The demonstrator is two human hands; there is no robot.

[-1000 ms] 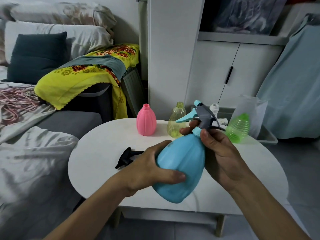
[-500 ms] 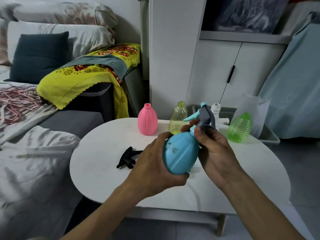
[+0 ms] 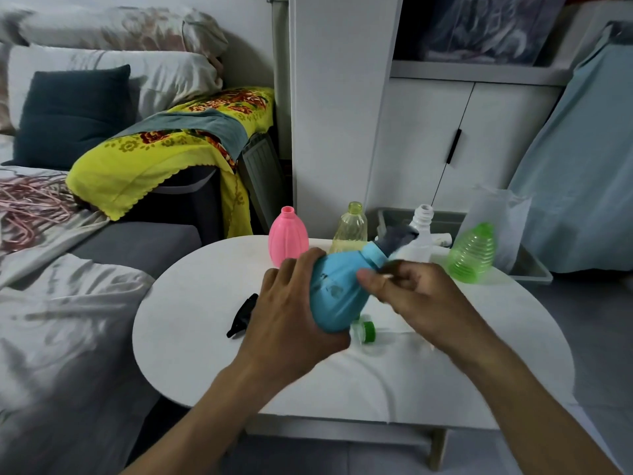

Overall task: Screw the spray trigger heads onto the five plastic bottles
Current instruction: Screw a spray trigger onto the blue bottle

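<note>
above the bench (image 3: 191,354) the light, slippery blue bottle (image 3: 337,286) is gripped around its belly by the left hand (image 3: 294,313); the right hand (image 3: 411,289) is blurred, grip unclear.

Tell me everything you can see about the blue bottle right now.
The blue bottle is opaque, ribbed plastic with a round belly, carrying dark marks on its side. It is held above the white table, tilted with its neck up and to the right. A blue collar and a grey spray head, blurred, sit on the neck. The left hand grips its belly; the right hand lies against its upper side, blurred.
</note>
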